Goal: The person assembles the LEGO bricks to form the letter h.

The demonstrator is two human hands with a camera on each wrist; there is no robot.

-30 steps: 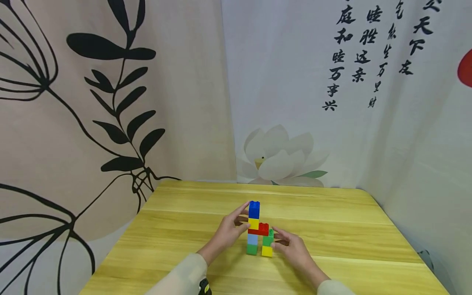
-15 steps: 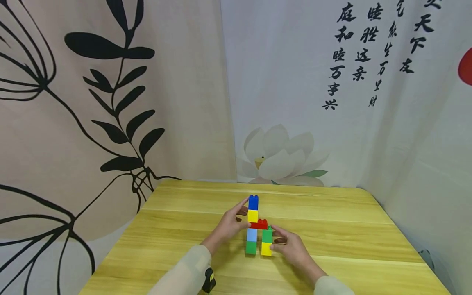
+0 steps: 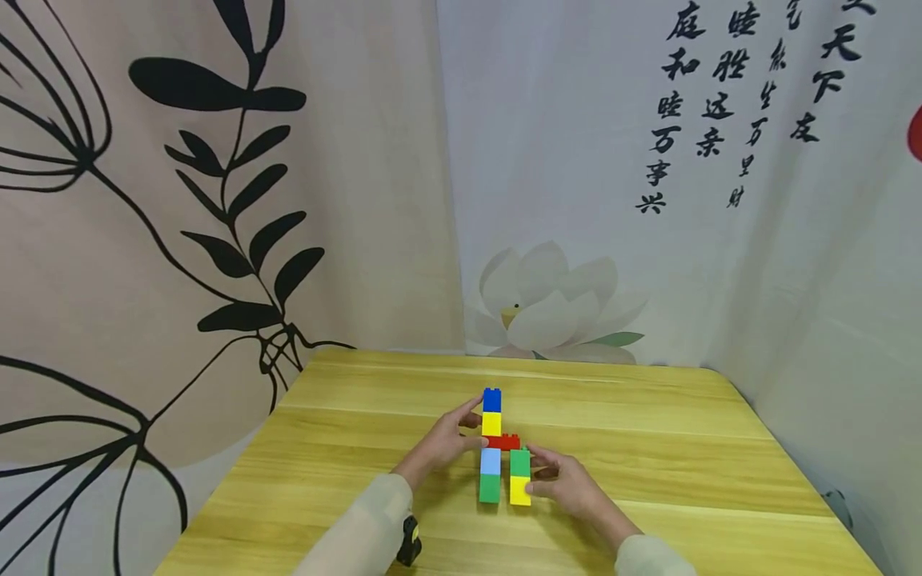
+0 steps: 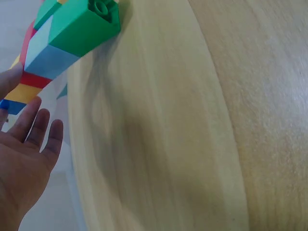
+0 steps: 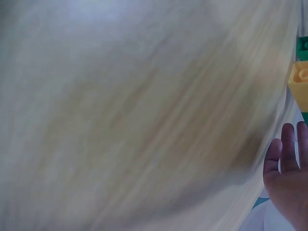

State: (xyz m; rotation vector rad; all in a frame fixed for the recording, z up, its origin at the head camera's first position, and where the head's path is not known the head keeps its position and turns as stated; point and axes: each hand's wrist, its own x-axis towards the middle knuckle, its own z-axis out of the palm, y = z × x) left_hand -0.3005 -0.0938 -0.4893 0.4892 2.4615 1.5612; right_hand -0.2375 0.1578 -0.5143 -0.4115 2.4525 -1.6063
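A toy building-block model stands upright between my hands in the head view. Its left column runs from a blue brick (image 3: 492, 401) down through yellow, a long red brick (image 3: 504, 442) and light blue to green. Under the red brick's right end come a green brick (image 3: 519, 463) and a yellow one (image 3: 519, 492). My left hand (image 3: 442, 442) holds the upper left side, thumb at the red brick. My right hand (image 3: 572, 484) pinches the right column from its side. Hollow undersides of the green brick (image 4: 84, 29) and yellow brick (image 5: 300, 91) show in the wrist views, so the model is raised off the table.
The wooden table (image 3: 346, 480) spreads out beneath the hands, its far edge close to a patterned curtain (image 3: 374, 200). A dark band with a yellow mark (image 3: 409, 540) is on the left wrist. A dark cable-like thing (image 3: 835, 508) shows beyond the right edge.
The model has tilted so the studs on top show less and its front faces the head camera more squarely. Both hands keep their hold and have shifted only slightly.
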